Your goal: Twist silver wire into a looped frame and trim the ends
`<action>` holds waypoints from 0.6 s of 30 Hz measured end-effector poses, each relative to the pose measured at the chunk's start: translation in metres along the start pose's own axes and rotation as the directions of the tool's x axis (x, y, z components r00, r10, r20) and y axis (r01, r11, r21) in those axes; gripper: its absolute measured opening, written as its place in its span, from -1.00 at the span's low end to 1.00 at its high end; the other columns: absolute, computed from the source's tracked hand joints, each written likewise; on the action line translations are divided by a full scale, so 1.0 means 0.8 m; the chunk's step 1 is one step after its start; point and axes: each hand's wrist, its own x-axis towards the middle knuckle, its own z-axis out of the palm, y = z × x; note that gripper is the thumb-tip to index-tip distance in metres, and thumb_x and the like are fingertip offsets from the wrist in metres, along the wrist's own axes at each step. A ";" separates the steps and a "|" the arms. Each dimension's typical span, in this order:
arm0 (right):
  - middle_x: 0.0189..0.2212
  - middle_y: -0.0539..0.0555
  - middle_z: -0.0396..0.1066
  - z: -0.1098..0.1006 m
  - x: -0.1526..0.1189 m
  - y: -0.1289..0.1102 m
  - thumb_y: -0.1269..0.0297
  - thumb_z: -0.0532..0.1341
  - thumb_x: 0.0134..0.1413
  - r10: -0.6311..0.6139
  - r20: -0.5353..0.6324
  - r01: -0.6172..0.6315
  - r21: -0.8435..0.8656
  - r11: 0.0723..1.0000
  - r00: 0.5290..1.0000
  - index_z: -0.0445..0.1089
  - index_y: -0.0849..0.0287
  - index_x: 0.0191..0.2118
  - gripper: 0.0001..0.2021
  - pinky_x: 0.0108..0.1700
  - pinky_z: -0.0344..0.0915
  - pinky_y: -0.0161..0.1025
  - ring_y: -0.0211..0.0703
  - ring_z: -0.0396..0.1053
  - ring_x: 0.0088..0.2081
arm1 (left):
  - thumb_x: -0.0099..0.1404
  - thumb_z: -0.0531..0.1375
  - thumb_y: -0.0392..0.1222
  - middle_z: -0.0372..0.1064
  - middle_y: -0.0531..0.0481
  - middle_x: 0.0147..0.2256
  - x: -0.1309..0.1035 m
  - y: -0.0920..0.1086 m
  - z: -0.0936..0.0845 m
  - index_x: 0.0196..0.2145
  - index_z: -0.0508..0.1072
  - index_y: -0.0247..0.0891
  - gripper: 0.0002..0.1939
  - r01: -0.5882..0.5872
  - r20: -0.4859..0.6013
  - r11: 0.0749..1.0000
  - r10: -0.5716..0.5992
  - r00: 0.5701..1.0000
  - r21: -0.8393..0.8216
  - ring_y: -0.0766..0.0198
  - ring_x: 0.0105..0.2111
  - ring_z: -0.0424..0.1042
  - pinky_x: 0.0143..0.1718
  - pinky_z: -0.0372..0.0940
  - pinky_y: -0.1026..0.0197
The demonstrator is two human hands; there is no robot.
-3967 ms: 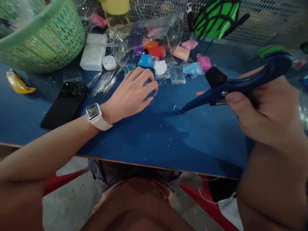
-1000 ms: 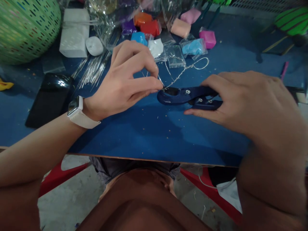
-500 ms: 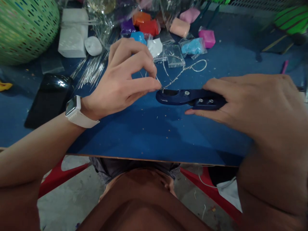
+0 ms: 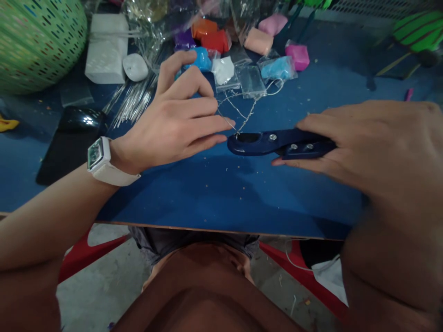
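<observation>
My right hand (image 4: 374, 143) grips a dark blue hand tool with screws (image 4: 259, 143), which looks like a cutter, and its narrow front end points left. A thin twisted silver wire frame (image 4: 247, 115) with a loop at its far end rises from the tool's tip, where its near end meets the jaws. Close by on the left, my left hand (image 4: 183, 110) has its fingers apart, with thumb and forefinger tips separated beside the wire. It wears a watch with a white strap (image 4: 114, 173). Whether a fingertip touches the wire I cannot tell.
Several packets of coloured clay (image 4: 216, 41) lie at the back. To the left are a green basket (image 4: 41, 41), a white box (image 4: 106, 50), a bundle of silver wires (image 4: 133, 103) and a black phone (image 4: 71, 143). The blue table's front edge (image 4: 207, 229) is near my body.
My left thumb and forefinger have parted from their pinch on the wire, and the fingers have spread. The tool has shifted slightly right, and the wire frame has tilted and shifted left at its loop.
</observation>
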 end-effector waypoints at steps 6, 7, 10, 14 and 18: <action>-0.49 0.04 0.31 0.002 -0.001 -0.001 -0.61 -0.06 0.56 -0.006 -0.043 0.003 -0.061 0.998 0.999 0.37 0.08 -0.34 -0.18 -0.36 -0.08 -0.14 -0.07 0.22 -0.44 | 0.68 0.33 -0.12 0.51 -0.02 -0.17 -0.008 0.007 0.015 -0.18 0.54 -0.16 -0.81 0.104 -0.114 0.992 -0.097 0.989 0.066 0.00 0.13 0.57 0.58 0.24 -0.63; -0.51 0.03 0.28 0.002 -0.001 0.000 -0.60 -0.05 0.55 0.001 -0.057 -0.005 -0.069 0.998 0.998 0.36 0.07 -0.35 -0.19 -0.36 -0.10 -0.14 -0.08 0.20 -0.45 | 0.69 0.34 -0.11 0.53 -0.04 -0.08 -0.011 0.006 0.015 -0.18 0.50 -0.16 -0.79 0.128 -0.121 0.989 -0.118 0.986 0.074 0.00 0.20 0.55 0.64 0.16 -0.58; -0.56 0.02 0.25 0.005 -0.001 0.003 -0.60 -0.04 0.56 0.011 -0.097 -0.021 -0.099 0.995 0.995 0.38 0.07 -0.38 -0.18 -0.37 -0.12 -0.15 -0.09 0.17 -0.47 | 0.69 0.35 -0.12 0.51 -0.01 0.07 -0.016 0.002 0.010 -0.18 0.42 -0.12 -0.76 0.148 -0.119 0.987 -0.139 0.983 0.068 0.02 0.41 0.44 0.77 -0.03 -0.37; -0.58 -0.01 0.22 0.015 0.006 0.010 -0.69 -0.09 0.49 -0.020 -0.105 0.011 -0.084 0.996 0.994 0.36 0.07 -0.38 -0.12 -0.39 -0.13 -0.19 -0.14 0.13 -0.50 | 0.66 0.36 -0.19 0.47 0.00 0.08 -0.016 -0.002 0.002 -0.18 0.39 -0.10 -0.76 0.136 -0.069 0.987 -0.131 0.989 0.085 0.02 0.43 0.40 0.75 0.00 -0.30; -0.58 0.01 0.25 0.030 0.021 0.016 -0.84 -0.32 0.27 -0.015 -0.021 0.015 -0.006 1.000 1.000 0.30 0.06 -0.37 0.00 -0.40 -0.13 -0.18 -0.13 0.13 -0.50 | 0.62 0.37 -0.19 0.50 0.00 0.01 -0.018 -0.005 0.010 -0.15 0.46 -0.11 -0.83 0.157 -0.080 0.985 -0.152 0.985 0.066 0.00 0.27 0.49 0.74 -0.04 -0.50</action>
